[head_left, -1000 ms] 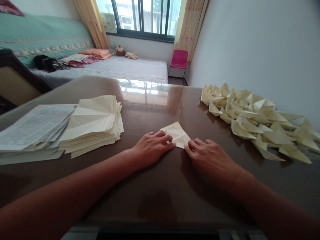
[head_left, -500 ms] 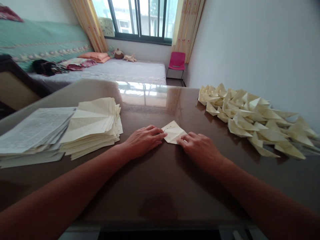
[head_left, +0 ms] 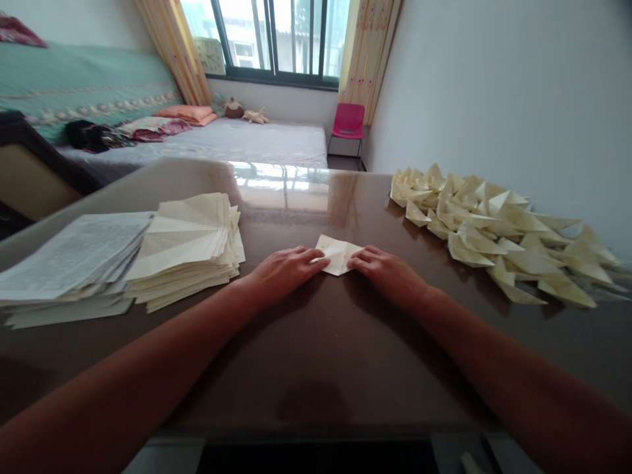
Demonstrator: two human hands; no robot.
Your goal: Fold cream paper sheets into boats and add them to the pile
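Observation:
A small folded piece of cream paper [head_left: 338, 255] lies between my hands on the glossy brown table [head_left: 316, 368]. My left hand [head_left: 291, 270] pinches its left edge with thumb and fingers. At the opposite edge, my right hand [head_left: 385, 270] grips the paper in the same way. Both forearms rest low over the table, reaching in from the bottom corners. To the right sits a spread of folded cream paper boats [head_left: 484, 224]. Left of my left hand is a stack of creased cream sheets [head_left: 185, 240].
Beside the cream stack lies a pile of printed grey-white sheets [head_left: 64, 257]. A white wall [head_left: 494, 85] borders the right side. Past the table's far edge are a bed [head_left: 266, 138], a pink chair [head_left: 348, 122] and a window [head_left: 276, 39].
The paper has been turned and now looks shorter and wider, its pointed top gone from view. My right hand has shifted slightly up and left; my left hand is almost where it was.

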